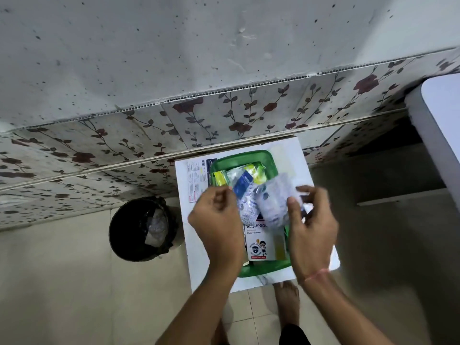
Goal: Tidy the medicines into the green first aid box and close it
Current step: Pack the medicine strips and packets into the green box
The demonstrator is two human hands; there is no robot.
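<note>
Both hands hover over the green first aid box (261, 268) on the white table (306, 168): the right hand (311, 232) pinches a blurred blister strip (273, 200), the left hand (219, 225) curls loosely beside the medicine packets (242, 185). Beyond stands a black bin (129, 235).

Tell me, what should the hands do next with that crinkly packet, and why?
Probably lower it into the green box. The right hand holds the clear blister packet just above the open box, where other medicines already lie; the left hand hovers beside it.
</note>
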